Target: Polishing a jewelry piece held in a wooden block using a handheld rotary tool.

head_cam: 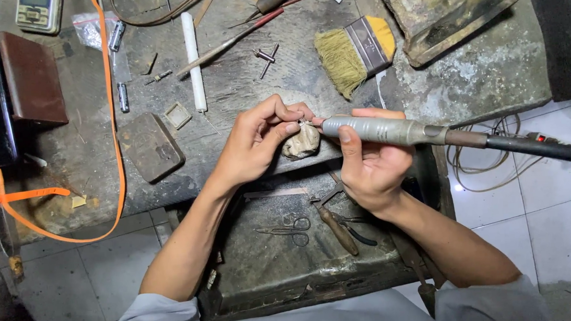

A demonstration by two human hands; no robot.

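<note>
two hands meet at the front edge of a worn, grimy workbench [487, 74], and the work in hand looks like fine grinding or polishing of a very small piece. below that edge hangs a dark metal tray [270, 257], where scissors [288, 230], a wooden-handled tool [338, 229] and pliers [356, 225] lie loose. toward the bench's back edge a yellow-bristled brush [355, 55] lies on its side, right of a white rod [193, 58] that points front to back. a flat dark block [150, 146] sits near the left front corner, with an orange strap [114, 142] looping past it and over the edge. a small scale [38, 12] shows at the back left corner.

the right hand [372, 166] is clenched around a grey rotary handpiece [387, 130], thumb over the barrel, its dark cable [541, 146] running off to the right. the handpiece tip points left, just above a lumpy grey peg [302, 142] that juts from the bench's front edge. the left hand [259, 142] pinches a tiny workpiece [301, 122] between thumb and fingertips, braced against that peg; it is too small to tell what it is. tip and piece seem to be touching, or very nearly.

judging by this, the next move calls for a steady left pinch, light pressure from the tip, and small turns of the piece to bring fresh surface round, with fingertips kept clear of the tip.
</note>
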